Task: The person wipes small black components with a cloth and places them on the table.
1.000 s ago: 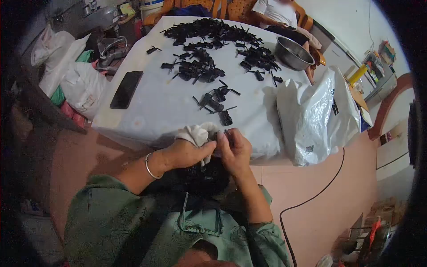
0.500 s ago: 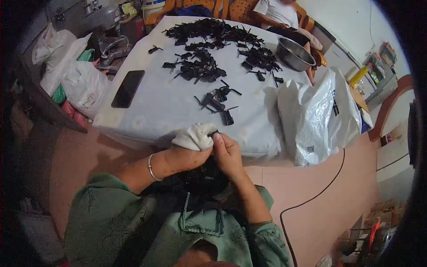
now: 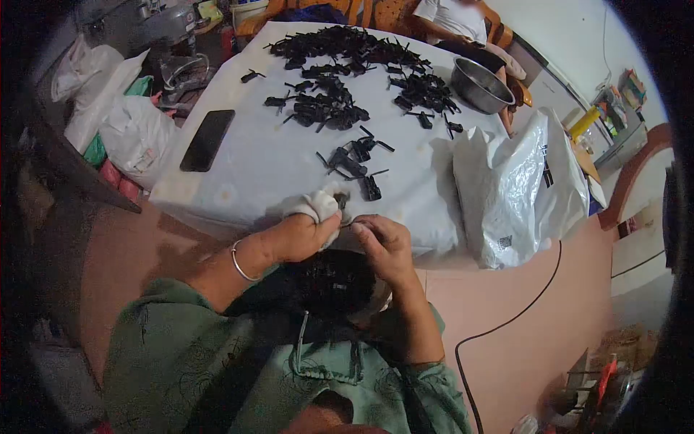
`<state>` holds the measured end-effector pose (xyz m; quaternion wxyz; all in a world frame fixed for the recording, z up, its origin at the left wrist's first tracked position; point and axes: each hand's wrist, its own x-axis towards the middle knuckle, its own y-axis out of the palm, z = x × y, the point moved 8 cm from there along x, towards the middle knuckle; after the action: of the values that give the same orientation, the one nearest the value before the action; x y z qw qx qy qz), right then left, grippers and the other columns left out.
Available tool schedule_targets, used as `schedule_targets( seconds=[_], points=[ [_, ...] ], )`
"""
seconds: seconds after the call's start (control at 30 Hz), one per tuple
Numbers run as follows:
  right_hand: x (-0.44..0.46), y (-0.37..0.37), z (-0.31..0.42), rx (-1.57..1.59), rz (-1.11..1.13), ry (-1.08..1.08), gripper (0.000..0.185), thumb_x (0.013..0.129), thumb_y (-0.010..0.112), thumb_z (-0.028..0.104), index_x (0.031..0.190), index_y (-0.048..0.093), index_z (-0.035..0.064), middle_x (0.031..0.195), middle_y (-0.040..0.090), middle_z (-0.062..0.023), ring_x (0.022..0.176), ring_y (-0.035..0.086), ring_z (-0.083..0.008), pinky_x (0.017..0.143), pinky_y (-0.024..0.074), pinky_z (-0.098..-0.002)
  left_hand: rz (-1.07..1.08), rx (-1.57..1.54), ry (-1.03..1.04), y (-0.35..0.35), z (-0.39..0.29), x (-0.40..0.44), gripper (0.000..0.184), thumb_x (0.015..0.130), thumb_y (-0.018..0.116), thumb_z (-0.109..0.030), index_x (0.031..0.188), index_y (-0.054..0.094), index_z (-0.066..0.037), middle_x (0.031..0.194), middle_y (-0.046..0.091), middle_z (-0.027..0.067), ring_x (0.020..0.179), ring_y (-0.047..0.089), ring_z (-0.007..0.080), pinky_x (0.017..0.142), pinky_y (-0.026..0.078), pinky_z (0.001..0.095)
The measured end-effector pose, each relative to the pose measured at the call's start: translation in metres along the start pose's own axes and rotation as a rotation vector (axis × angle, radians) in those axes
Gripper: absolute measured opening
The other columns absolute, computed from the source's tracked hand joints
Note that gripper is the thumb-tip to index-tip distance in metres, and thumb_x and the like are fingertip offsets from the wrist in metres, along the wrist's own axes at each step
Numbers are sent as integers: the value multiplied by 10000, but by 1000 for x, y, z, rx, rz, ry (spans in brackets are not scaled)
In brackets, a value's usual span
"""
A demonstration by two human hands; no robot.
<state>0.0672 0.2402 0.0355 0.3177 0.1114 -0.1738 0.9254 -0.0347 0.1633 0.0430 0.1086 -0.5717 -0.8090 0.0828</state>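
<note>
My left hand [image 3: 305,237] is closed around a bunched white cloth [image 3: 316,205] at the table's near edge. A small black part [image 3: 342,199] pokes out of the cloth's top. Beside it, my right hand [image 3: 389,246] pinches a thin dark stem running toward the cloth; whether it belongs to the black part I cannot tell. Just beyond my hands lie a few loose black plastic pieces [image 3: 348,160] with thin prongs. Below my hands, at my lap, is a dark container [image 3: 336,283], its contents hard to make out.
A large heap of similar black pieces [image 3: 347,47] covers the table's far side. On the left lies a phone [image 3: 207,141]. A metal bowl [image 3: 483,85] and a white plastic bag [image 3: 499,195] stand at the right. A person [image 3: 455,25] sits beyond the table.
My right hand has moved slightly right and away from the cloth, opening a small gap with a thin stem across it. The black part now shows above the cloth.
</note>
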Motion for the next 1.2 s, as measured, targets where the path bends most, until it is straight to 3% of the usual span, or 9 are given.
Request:
schedule_targets(
  seconds=[0.17,0.37,0.43,0.57,0.63,0.73,0.83,0.93,1.2],
  points=[
    [0,4,-12,138,-20,89,129,809,596,97,746,553,-8,648,511,28,622,439,-47,561,380,-199,179,122,180,20,-12,-1,302,861,435,-162,1131,417,-28,675,492,43,608,486,131,562,421,294],
    [0,7,-3,17,43,33,240,881,488,186,746,502,-11,570,449,-62,554,394,-107,508,372,-266,141,-27,-66,17,8,3,364,835,453,-83,1189,381,-39,802,494,13,690,457,60,591,407,220],
    [-1,11,2,-28,75,43,279,905,438,190,695,474,10,585,412,14,578,352,-66,514,340,-230,181,-97,-11,20,-1,2,339,834,458,-93,1162,403,-29,829,496,22,721,469,76,617,419,236],
    [-1,11,-2,-29,94,53,279,906,432,186,703,467,-1,576,410,-7,569,354,-78,509,344,-241,147,68,10,21,5,1,248,843,443,-147,1049,458,-9,899,529,105,833,505,189,765,409,313],
    [-2,14,-8,-103,61,57,278,909,421,182,705,465,-2,579,415,-5,572,353,-76,513,348,-243,42,305,325,23,-13,-5,271,838,449,-142,1069,436,1,952,510,151,861,513,248,764,411,325],
    [-1,19,2,42,-4,1,274,910,416,174,706,462,-3,585,417,-1,582,353,-69,518,348,-239,93,342,243,25,-5,-6,250,827,462,-115,1046,439,4,1013,476,197,900,500,319,777,409,342],
    [-1,30,-8,98,-20,-6,278,914,414,179,707,463,1,589,414,10,587,352,-62,523,348,-235,-126,585,483,19,-5,-16,219,813,475,-83,1008,439,11,1002,464,207,885,494,344,758,412,361],
    [2,33,-10,119,-2,11,292,918,422,204,710,469,4,603,411,23,599,355,-57,533,349,-227,-118,342,389,12,-17,-12,195,795,477,-54,971,438,22,946,467,196,836,498,331,714,414,370],
    [8,42,-13,177,23,64,301,921,421,213,707,468,6,615,406,32,609,355,-52,545,349,-218,-325,309,483,8,-7,-15,173,772,477,-39,932,454,19,881,464,173,769,497,315,653,407,359]
  ],
)
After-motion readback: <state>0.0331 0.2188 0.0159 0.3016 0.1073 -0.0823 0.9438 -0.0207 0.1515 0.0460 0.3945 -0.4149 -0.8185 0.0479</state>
